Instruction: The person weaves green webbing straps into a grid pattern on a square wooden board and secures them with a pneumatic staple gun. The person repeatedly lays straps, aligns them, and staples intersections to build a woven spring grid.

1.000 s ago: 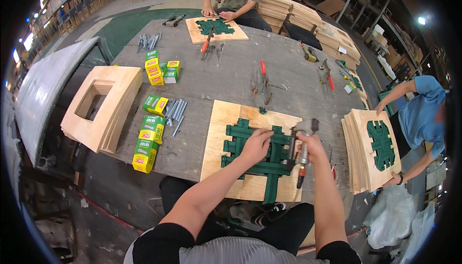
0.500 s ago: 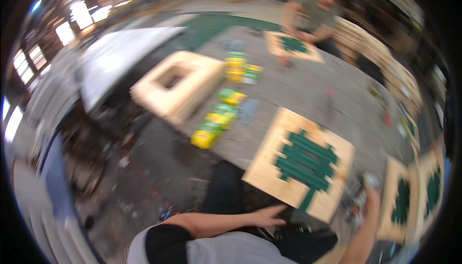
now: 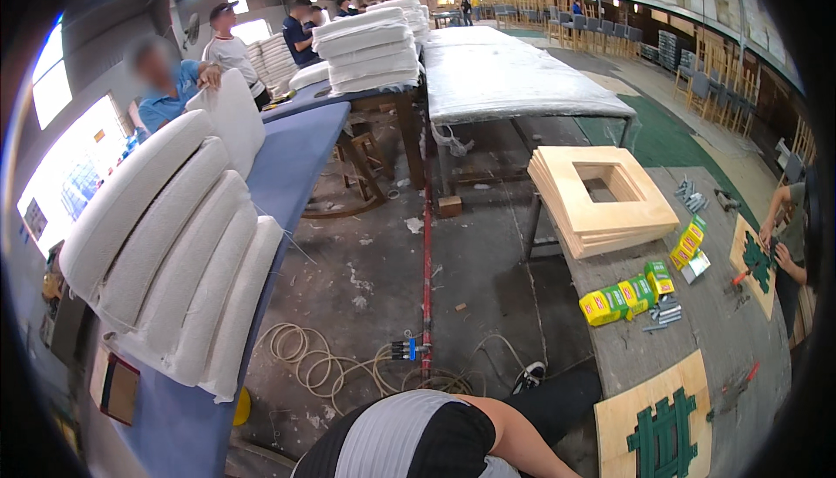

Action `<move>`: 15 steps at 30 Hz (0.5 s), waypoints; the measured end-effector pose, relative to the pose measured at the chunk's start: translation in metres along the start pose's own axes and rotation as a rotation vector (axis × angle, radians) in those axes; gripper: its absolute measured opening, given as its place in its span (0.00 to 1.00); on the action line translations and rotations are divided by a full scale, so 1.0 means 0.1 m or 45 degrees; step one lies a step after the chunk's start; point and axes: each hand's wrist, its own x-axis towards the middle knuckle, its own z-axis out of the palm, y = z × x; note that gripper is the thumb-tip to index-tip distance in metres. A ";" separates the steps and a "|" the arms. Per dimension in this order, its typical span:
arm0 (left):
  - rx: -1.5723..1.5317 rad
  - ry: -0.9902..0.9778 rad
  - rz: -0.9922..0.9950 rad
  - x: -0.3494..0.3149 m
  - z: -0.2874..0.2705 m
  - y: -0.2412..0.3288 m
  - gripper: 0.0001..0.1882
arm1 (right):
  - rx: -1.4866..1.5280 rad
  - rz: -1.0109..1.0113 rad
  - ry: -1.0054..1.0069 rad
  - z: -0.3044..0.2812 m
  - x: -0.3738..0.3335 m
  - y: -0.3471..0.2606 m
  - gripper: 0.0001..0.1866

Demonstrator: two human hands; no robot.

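My left forearm [image 3: 524, 445] runs down to the lower edge, and the hand at its end is out of the picture. My right hand is not in view either. Nearest to the left arm, on the grey table [image 3: 723, 343], lies a pale plywood panel [image 3: 616, 421] with dark green webbing strips [image 3: 664, 436] woven across its middle. Behind it sit several yellow-green boxes [image 3: 616, 299], with a loose bundle of metal staple strips [image 3: 667, 313] beside them. A stack of plywood frames [image 3: 601, 191] with square openings stands at the table's far corner.
A co-worker's hands [image 3: 784, 256] rest at another webbed panel [image 3: 749, 260] on the right. White cushions [image 3: 174, 234] line a blue table [image 3: 287, 173] at left, where people stand. A coiled air hose [image 3: 305, 343] lies on the floor. A plastic-covered table [image 3: 514, 69] stands ahead.
The view has swung left and up, bringing in the blue table and cushions. The webbed panel has shifted to the lower right of the picture, and both my hands have left it.
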 end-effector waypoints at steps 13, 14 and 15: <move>0.108 -0.182 -0.133 -0.36 0.09 -0.10 0.27 | 1.280 0.346 0.153 0.67 0.04 -0.61 0.29; 0.154 -0.150 -0.157 -0.34 0.10 -0.11 0.25 | 1.289 0.331 0.154 0.68 0.06 -0.62 0.29; 0.235 -0.221 -0.101 -0.30 0.04 -0.13 0.24 | 1.291 0.315 0.134 0.70 0.09 -0.65 0.28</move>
